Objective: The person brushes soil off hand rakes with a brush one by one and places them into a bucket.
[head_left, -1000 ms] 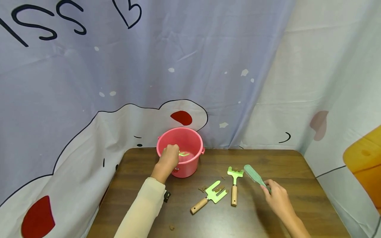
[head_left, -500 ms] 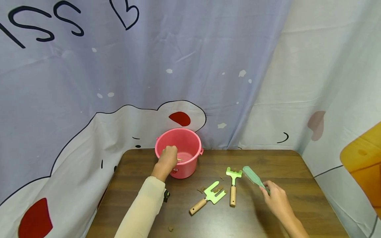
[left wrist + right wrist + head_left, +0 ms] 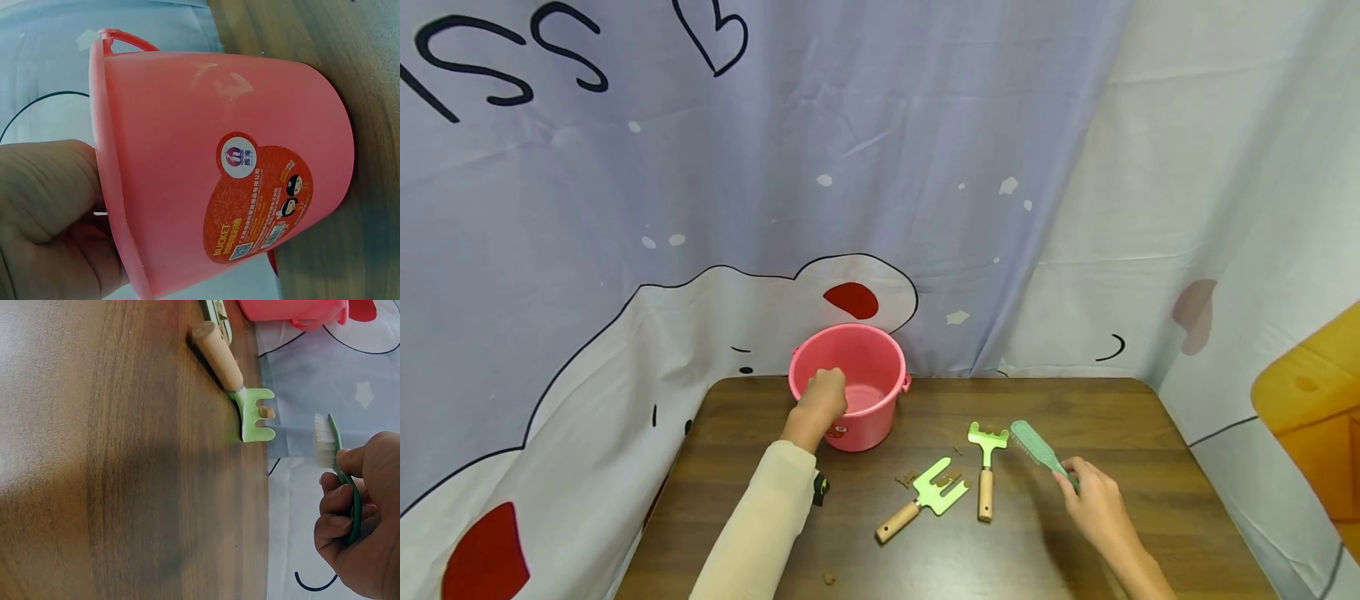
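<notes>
My left hand [image 3: 822, 402] reaches over the near-left rim of the pink bucket [image 3: 883, 417], its fingers curled. In the left wrist view the bucket's labelled side fills the frame, and the fingers are partly hidden behind the rim. A light-green garden tool showed beside this fist inside the bucket just before; now the hand and bucket hide it. My right hand [image 3: 1097, 500] grips the handle of a mint-green brush [image 3: 1033, 442] above the right side of the table. In the right wrist view its white bristles [image 3: 324, 440] face the table, away from the palm.
A green hand fork [image 3: 934, 487] and a small green rake [image 3: 987, 442], both wooden-handled, lie on the brown table [image 3: 1037, 567] between the hands. Brown crumbs lie around the fork, and one brown bit [image 3: 829, 577] near the front. A printed curtain [image 3: 850, 125] hangs behind.
The green tool's end beside my left hand has turned edge-on, then gone out of sight in the bucket. My right hand holds the brush in nearly the same place; the head view shifted slightly.
</notes>
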Demonstrator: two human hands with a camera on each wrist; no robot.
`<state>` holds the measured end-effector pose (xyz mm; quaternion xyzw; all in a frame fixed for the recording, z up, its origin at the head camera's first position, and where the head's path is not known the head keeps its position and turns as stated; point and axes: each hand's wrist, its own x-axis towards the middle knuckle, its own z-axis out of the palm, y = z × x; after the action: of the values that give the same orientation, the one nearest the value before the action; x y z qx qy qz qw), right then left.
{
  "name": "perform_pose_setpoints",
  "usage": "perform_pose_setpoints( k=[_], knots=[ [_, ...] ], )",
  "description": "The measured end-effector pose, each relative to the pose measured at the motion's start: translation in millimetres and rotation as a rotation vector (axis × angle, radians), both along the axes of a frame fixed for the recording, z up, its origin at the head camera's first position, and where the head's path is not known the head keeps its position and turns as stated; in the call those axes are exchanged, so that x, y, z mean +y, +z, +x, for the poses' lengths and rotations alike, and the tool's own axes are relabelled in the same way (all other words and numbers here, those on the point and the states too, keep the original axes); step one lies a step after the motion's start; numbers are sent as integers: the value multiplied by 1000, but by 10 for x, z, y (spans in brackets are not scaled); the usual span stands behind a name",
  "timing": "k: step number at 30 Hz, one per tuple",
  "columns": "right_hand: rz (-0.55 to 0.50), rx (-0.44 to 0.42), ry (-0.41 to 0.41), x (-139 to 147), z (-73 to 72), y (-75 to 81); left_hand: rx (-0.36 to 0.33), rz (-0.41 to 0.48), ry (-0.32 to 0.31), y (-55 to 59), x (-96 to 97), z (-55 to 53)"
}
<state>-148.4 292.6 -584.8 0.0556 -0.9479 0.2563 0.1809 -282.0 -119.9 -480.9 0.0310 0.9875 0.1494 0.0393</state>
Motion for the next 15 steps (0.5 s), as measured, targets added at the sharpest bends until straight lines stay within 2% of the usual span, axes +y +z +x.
perform_pose_setpoints(
  k=[3, 6, 10, 15],
  knots=[
    [3, 0, 6, 6, 12, 0, 1, 17, 3, 0, -4, 17],
    [5, 14, 16, 14, 21, 6, 40, 38, -2, 8, 5, 41],
    [8, 34, 22, 24, 25, 13, 138, 46, -20, 40, 35, 90],
    [2, 19, 32, 23, 27, 20, 270, 29, -65, 95, 75, 190]
  ],
)
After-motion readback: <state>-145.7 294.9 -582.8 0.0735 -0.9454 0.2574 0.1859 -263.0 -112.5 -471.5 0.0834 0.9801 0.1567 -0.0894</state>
